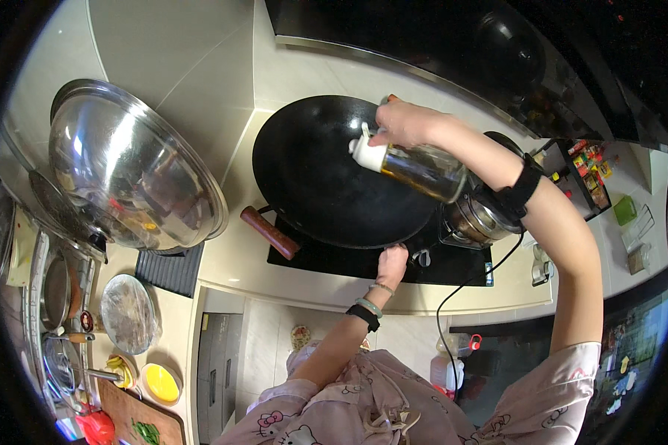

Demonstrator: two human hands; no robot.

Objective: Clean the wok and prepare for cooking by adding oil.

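Observation:
My right hand (407, 122) is closed around the neck of an oil bottle (423, 172), clear with a white spout top and amber liquid inside. The bottle is tilted over a large black wok (334, 170), its spout pointing left into the bowl. I cannot make out a stream from it. The wok sits on a black gas hob (453, 268), with its wooden handle (269, 231) toward the lower left. At the hob's front edge, just below the wok's rim, my left hand (393, 267) closes on a stove knob that its fingers mostly hide. Another knob (422, 258) shows beside it.
A big steel bowl (141, 170) leans at the left. Below it are a film-covered plate (129, 314), a bowl of yellow liquid (161, 383) and a cutting board (156, 419) with chopped greens. A steel pot (476, 219) stands right of the wok, and a black cable (460, 289) hangs nearby.

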